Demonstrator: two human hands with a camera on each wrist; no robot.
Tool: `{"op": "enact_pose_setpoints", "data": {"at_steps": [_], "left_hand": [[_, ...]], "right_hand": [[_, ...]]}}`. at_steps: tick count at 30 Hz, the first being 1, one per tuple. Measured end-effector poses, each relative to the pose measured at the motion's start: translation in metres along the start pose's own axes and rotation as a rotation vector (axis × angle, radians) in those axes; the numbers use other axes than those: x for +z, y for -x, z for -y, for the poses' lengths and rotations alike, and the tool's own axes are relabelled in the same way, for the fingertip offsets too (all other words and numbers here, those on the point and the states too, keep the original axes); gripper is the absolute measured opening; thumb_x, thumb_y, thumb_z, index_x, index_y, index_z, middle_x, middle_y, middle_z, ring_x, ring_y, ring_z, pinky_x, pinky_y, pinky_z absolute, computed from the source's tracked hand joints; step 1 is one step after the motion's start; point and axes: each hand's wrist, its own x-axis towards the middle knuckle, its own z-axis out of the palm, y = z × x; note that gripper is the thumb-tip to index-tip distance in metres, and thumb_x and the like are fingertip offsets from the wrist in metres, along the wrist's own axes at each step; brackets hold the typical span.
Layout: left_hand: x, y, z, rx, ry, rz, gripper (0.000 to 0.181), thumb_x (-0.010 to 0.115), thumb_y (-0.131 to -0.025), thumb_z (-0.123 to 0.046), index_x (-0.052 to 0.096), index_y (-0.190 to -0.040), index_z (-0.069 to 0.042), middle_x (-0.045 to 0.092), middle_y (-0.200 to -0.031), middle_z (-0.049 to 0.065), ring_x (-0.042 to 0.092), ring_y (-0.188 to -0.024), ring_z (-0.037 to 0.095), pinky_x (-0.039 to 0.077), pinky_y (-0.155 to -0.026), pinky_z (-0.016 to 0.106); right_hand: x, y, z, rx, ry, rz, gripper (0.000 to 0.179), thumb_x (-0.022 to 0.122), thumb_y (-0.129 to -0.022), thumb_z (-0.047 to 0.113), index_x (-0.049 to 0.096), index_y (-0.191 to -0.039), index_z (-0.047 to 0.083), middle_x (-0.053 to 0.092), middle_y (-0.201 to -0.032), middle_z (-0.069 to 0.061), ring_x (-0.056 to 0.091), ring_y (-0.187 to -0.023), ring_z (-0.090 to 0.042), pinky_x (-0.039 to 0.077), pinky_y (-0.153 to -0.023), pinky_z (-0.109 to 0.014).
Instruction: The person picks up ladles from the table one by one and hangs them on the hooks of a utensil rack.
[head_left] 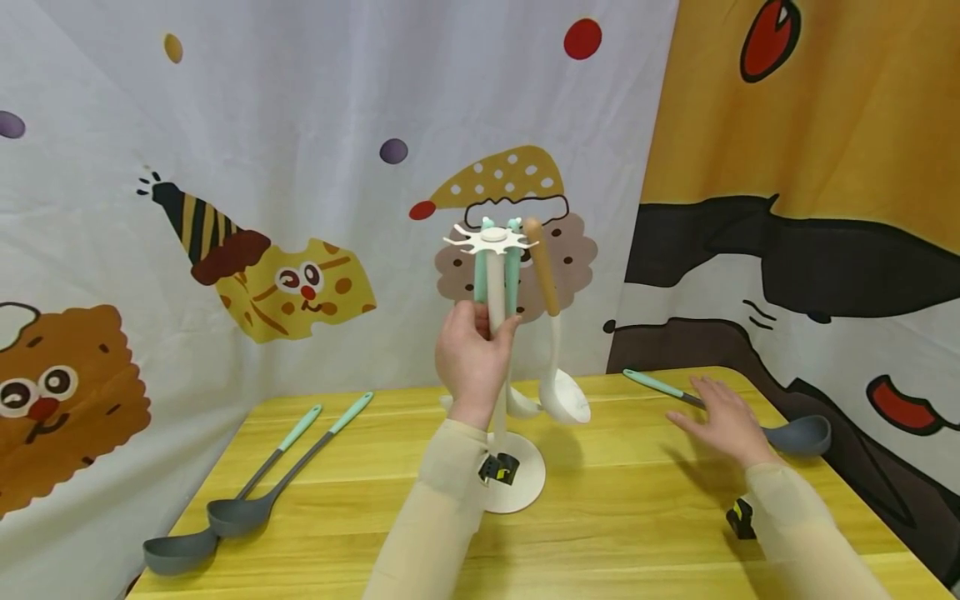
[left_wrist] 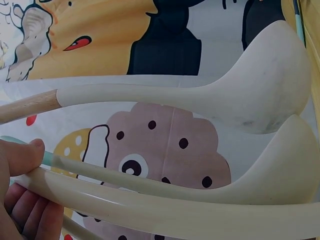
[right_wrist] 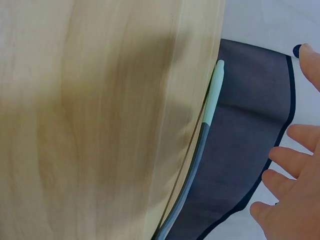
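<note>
My left hand (head_left: 474, 358) grips the upright post of a white utensil stand (head_left: 525, 479), thumb and fingers curled round it below the hooked top. From the hooks hang a white ladle (head_left: 566, 398) with a wooden handle and two mint-handled utensils (head_left: 512, 279), partly hidden by the post and hand. In the left wrist view the ladle's white bowl (left_wrist: 275, 80) overlaps another pale utensil head (left_wrist: 287, 170). My right hand (head_left: 723, 425), fingers spread and holding nothing, is over a grey ladle (head_left: 798, 436) with a mint handle. That handle (right_wrist: 214, 90) shows in the right wrist view.
Two more grey ladles with mint handles, one nearer (head_left: 176, 554) and one beside it (head_left: 240, 515), lie at the table's left side. The wooden table (head_left: 615, 517) ends at a cartoon-printed curtain (head_left: 300, 100) behind and on the right.
</note>
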Motion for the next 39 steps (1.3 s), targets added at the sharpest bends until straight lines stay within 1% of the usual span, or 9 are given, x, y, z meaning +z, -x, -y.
{"op": "enact_pose_setpoints", "data": {"at_steps": [7,16,22,24,31,39], "left_hand": [[-0.001,0.0,-0.001,0.004,-0.001,0.003,0.033,0.083,-0.082,-0.034,0.06,-0.084,-0.01,0.058,-0.073,0.001,0.057,-0.065,0.017,0.046,-0.055,0.033],[0.0,0.0,0.002,0.034,0.006,-0.012,0.033,0.084,-0.08,-0.032,0.06,-0.083,-0.01,0.058,-0.073,0.001,0.058,-0.064,0.017,0.045,-0.054,0.032],[-0.001,0.0,0.0,0.015,0.007,0.012,0.033,0.083,-0.081,-0.034,0.06,-0.084,-0.01,0.059,-0.074,0.002,0.059,-0.065,0.017,0.046,-0.055,0.033],[-0.002,0.0,0.0,0.012,0.004,0.013,0.034,0.083,-0.081,-0.034,0.06,-0.084,-0.01,0.059,-0.074,0.002,0.059,-0.065,0.017,0.047,-0.056,0.033],[-0.001,0.001,0.0,0.021,0.004,0.003,0.034,0.084,-0.08,-0.034,0.06,-0.083,-0.009,0.06,-0.074,0.001,0.059,-0.065,0.017,0.047,-0.055,0.033],[-0.001,0.001,0.001,0.028,0.001,0.0,0.034,0.084,-0.081,-0.034,0.06,-0.084,-0.009,0.06,-0.074,0.001,0.059,-0.065,0.017,0.047,-0.055,0.033]], "right_hand": [[-0.006,-0.001,-0.004,0.012,0.031,0.021,0.092,0.061,-0.093,0.053,0.03,-0.147,-0.014,0.027,-0.146,-0.042,0.021,-0.132,-0.061,0.018,-0.1,-0.078],[-0.008,-0.004,-0.017,0.016,0.053,0.041,0.093,0.06,-0.094,0.054,0.029,-0.146,-0.016,0.027,-0.144,-0.044,0.022,-0.131,-0.062,0.017,-0.102,-0.077],[-0.007,-0.007,-0.029,0.003,0.072,0.026,0.093,0.061,-0.093,0.056,0.032,-0.144,-0.016,0.03,-0.142,-0.045,0.024,-0.13,-0.061,0.018,-0.103,-0.075],[-0.007,-0.007,-0.031,0.009,0.073,0.028,0.093,0.061,-0.092,0.056,0.033,-0.144,-0.016,0.03,-0.142,-0.044,0.024,-0.131,-0.061,0.018,-0.104,-0.074],[-0.01,-0.007,-0.035,0.04,0.087,0.061,0.096,0.059,-0.092,0.059,0.032,-0.144,-0.016,0.028,-0.142,-0.045,0.022,-0.13,-0.062,0.016,-0.1,-0.078],[-0.007,-0.007,-0.043,0.057,0.098,0.083,0.094,0.059,-0.092,0.058,0.032,-0.144,-0.017,0.029,-0.141,-0.046,0.024,-0.129,-0.062,0.019,-0.102,-0.076]]}}
